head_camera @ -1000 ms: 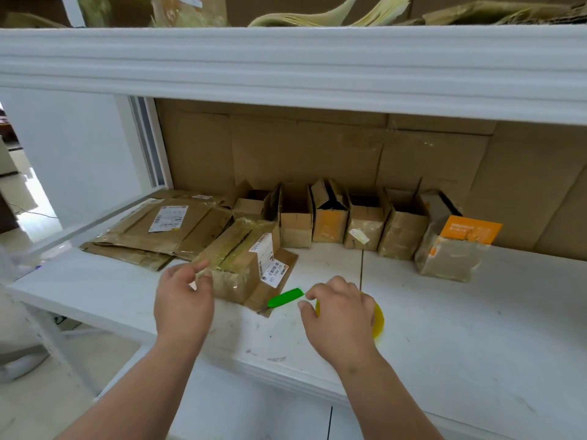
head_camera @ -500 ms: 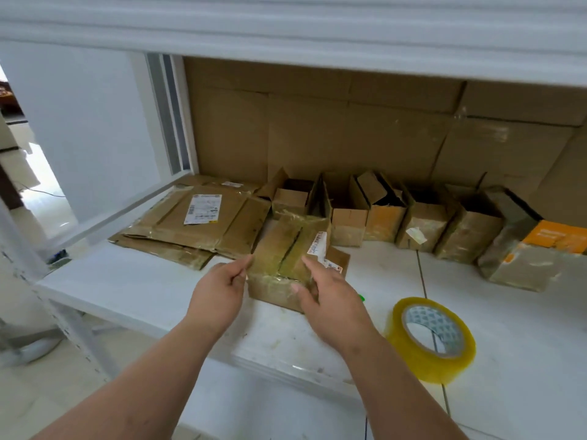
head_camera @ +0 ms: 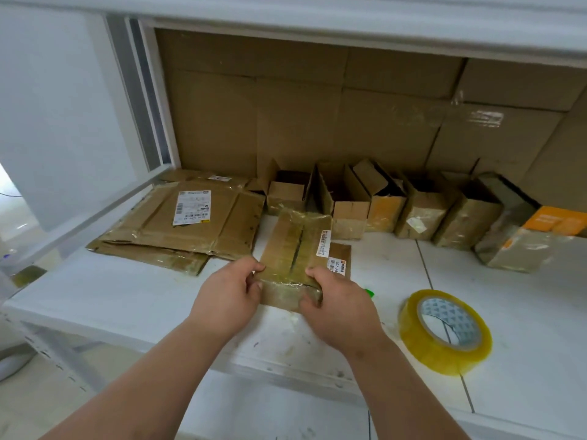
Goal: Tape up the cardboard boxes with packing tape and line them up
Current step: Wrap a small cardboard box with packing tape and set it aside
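Note:
A small taped cardboard box [head_camera: 293, 246] with white labels on its right side lies on the white shelf [head_camera: 127, 296], its top seam facing up. My left hand [head_camera: 227, 295] grips its near left corner and my right hand [head_camera: 340, 304] grips its near right corner. A roll of yellowish packing tape [head_camera: 444, 331] lies on the shelf to the right of my right hand. A row of several small cardboard boxes [head_camera: 381, 201] stands along the cardboard back wall, most with open top flaps.
Flattened cardboard boxes [head_camera: 178, 223] with a shipping label are stacked at the back left. A green object [head_camera: 368, 292] peeks out behind my right hand. An orange-topped wrapped box [head_camera: 527, 239] stands at the right end of the row. An upper shelf [head_camera: 349, 14] overhangs.
My right hand let go of the tape roll and moved left to the box; both hands now hold its near end. The box has turned so its seam runs away from me.

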`<state>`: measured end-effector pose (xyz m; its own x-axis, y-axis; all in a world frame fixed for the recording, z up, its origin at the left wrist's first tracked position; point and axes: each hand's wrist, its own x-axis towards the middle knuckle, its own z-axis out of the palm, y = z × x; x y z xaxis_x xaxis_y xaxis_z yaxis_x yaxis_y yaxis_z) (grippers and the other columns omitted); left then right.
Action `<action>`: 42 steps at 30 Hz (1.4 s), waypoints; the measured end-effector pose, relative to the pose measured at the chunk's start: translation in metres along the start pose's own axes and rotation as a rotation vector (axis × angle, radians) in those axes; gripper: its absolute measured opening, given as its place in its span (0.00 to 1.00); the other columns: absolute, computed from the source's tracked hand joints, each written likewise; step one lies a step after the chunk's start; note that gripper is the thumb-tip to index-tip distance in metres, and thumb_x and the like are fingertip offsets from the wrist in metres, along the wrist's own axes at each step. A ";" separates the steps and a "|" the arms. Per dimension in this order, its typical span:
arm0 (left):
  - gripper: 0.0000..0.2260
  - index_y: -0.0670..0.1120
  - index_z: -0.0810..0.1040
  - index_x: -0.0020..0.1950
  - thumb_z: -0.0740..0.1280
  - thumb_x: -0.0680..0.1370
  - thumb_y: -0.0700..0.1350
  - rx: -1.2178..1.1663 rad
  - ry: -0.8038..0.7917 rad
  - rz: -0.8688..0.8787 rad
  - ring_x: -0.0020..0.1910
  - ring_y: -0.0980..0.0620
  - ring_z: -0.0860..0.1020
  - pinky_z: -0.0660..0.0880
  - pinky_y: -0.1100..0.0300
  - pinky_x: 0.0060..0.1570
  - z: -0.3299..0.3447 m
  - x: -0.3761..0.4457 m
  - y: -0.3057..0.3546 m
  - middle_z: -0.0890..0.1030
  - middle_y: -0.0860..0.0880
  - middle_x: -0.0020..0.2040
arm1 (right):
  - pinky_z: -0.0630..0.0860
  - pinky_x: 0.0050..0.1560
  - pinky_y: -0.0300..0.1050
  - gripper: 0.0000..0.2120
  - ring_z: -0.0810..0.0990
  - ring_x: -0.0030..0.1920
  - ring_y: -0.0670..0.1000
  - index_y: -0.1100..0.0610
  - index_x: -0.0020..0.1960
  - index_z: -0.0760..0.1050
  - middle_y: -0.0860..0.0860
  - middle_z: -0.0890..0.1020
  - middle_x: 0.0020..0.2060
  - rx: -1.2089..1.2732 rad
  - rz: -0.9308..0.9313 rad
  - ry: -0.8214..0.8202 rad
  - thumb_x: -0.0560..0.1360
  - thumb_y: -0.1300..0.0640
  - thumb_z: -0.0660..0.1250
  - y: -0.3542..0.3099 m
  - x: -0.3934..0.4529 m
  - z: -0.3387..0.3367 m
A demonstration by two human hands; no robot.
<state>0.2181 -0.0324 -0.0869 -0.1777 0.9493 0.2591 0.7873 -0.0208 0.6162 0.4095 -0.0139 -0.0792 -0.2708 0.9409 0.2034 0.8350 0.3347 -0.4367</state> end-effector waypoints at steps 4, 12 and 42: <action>0.13 0.50 0.78 0.61 0.66 0.77 0.41 0.061 -0.026 -0.011 0.41 0.53 0.74 0.68 0.61 0.42 -0.003 0.005 0.005 0.76 0.57 0.39 | 0.78 0.44 0.45 0.20 0.81 0.45 0.51 0.46 0.59 0.71 0.46 0.81 0.46 -0.104 0.075 0.070 0.75 0.34 0.61 -0.010 0.002 0.008; 0.12 0.53 0.79 0.60 0.67 0.79 0.42 -0.080 -0.174 -0.041 0.41 0.59 0.78 0.68 0.76 0.34 -0.014 0.011 -0.007 0.82 0.54 0.42 | 0.77 0.45 0.45 0.21 0.81 0.47 0.51 0.46 0.62 0.71 0.46 0.81 0.50 -0.090 0.070 0.083 0.76 0.35 0.62 -0.009 -0.002 0.012; 0.18 0.53 0.71 0.58 0.74 0.74 0.54 -0.304 -0.222 -0.167 0.38 0.54 0.78 0.70 0.60 0.38 -0.004 0.016 -0.005 0.80 0.49 0.39 | 0.76 0.51 0.43 0.20 0.79 0.49 0.45 0.46 0.65 0.69 0.43 0.80 0.52 0.076 0.102 0.004 0.77 0.41 0.66 -0.003 0.001 0.006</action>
<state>0.2088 -0.0185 -0.0833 -0.1303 0.9914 -0.0094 0.5425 0.0792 0.8363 0.4035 -0.0142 -0.0833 -0.1839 0.9702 0.1578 0.8197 0.2400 -0.5201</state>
